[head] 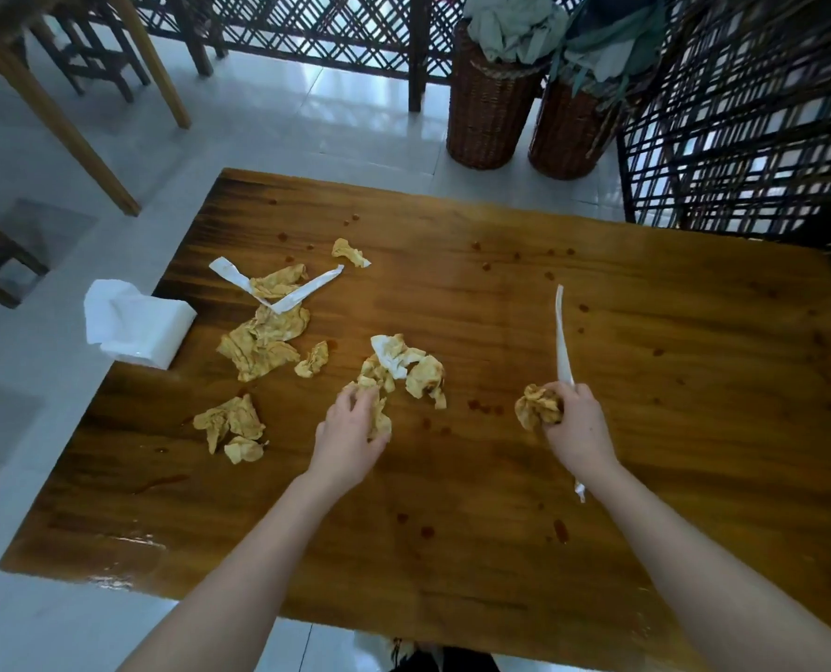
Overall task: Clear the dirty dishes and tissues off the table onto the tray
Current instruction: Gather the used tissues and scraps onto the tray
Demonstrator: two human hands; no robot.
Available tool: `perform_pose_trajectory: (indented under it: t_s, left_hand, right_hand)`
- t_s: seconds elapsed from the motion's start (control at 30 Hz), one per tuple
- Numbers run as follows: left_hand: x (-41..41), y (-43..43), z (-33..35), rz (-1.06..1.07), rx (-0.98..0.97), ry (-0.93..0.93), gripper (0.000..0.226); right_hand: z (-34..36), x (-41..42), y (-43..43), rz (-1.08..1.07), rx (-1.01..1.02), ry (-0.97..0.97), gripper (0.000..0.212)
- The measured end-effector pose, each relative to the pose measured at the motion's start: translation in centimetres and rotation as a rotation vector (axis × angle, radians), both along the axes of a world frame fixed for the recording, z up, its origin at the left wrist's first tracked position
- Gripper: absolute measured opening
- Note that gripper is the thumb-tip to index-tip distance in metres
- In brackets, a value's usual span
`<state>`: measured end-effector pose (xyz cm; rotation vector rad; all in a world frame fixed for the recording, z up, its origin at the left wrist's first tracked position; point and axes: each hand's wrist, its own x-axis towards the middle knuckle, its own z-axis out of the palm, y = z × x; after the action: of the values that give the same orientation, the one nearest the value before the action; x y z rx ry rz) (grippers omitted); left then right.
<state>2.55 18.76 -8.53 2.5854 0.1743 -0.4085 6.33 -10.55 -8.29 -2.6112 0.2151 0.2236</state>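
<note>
Wooden table (646, 380), sauce-spotted, carries a white tissue pack (137, 324) at its left edge and scattered stained tissues (258, 341). Left hand (350, 438) clutches one crumpled tissue (382, 421); right hand (576, 429) grips a wad (537, 407) and a white strip (562, 341).

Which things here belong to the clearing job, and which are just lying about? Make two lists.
Job: stained tissues scattered on the table, wad and white strip gripped by the right hand, crumpled tissue gripped by the left hand, crossed paper strips.
Lying about: clean tissue pack, wicker baskets, lattice screen, stools.
</note>
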Motion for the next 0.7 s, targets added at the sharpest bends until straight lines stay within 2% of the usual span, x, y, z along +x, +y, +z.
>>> perform_pose_trajectory:
  t_s: [0.1, 0.17, 0.27, 0.4, 0.5, 0.63, 0.7]
  left_hand:
    - [2.7, -0.3, -0.5, -0.027, 0.063, 0.07, 0.084]
    - [4.4, -0.7, -0.7, -0.017, 0.038, 0.111, 0.094]
    - [6.0, -2.3, -1.1, 0.023, -0.039, 0.15, 0.102]
    - [7.1, -4.7, -1.7, 0.023, 0.008, 0.155, 0.107]
    - [7.8, -5.6, -1.7, 0.007, 0.057, 0.177, 0.097]
    - [8.2, -6.1, -1.3, 0.033, 0.052, 0.051, 0.051]
    - [8.2, -6.1, -1.2, 0.051, 0.037, 0.0, 0.041]
  right_hand:
    - [-0.2, -2.0, -1.5, -0.061, 0.029, -0.014, 0.039]
    - [-0.3, -3.0, -1.9, -0.084, 0.038, -0.024, 0.037]
    - [-0.4, -4.2, -1.9, -0.122, 0.046, -0.01, 0.039]
    - [-0.2, -5.1, -1.9, -0.142, 0.067, 0.017, 0.041]
    - [0.1, -5.5, -2.6, -0.151, 0.061, 0.031, 0.042]
    - [0.3, -6.0, -4.2, -0.184, 0.066, 0.032, 0.043]
    - [0.3, -6.5, -5.0, -0.19, 0.061, 0.031, 0.043]
